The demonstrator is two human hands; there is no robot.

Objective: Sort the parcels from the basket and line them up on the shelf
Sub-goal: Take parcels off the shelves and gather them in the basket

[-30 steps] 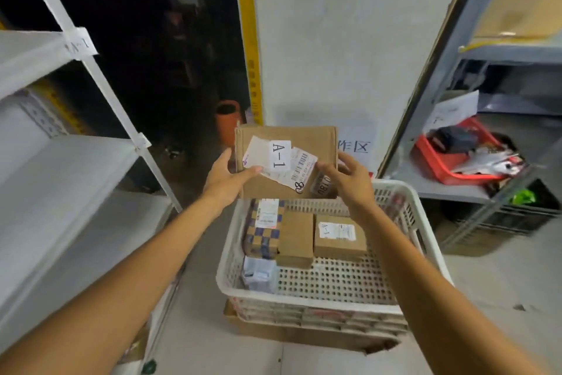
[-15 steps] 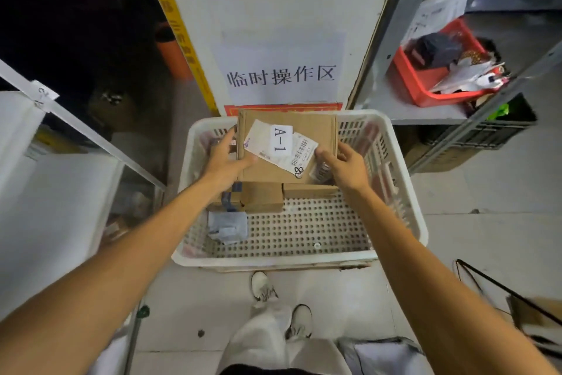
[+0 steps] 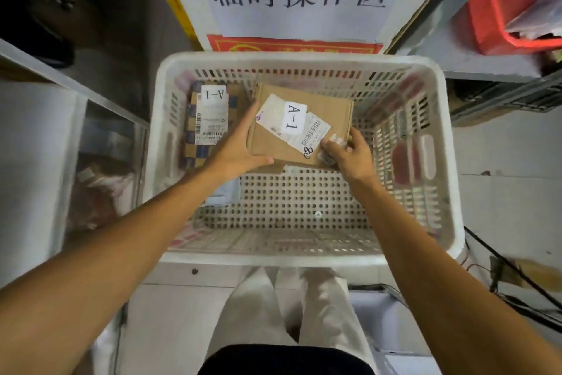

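The cardboard parcel [image 3: 299, 128] marked A-1 is being held low inside the white basket [image 3: 298, 58]. Its near right corner is being pinched by the right grip [image 3: 349, 155], its left corner only braced by the straight-fingered left grip [image 3: 240, 149]. On so slight a hold it could be tipped and dropped. Just left of the left grip a checkered parcel [image 3: 209, 119] is being kept in the basket, and under that wrist a grey pouch [image 3: 226, 192].
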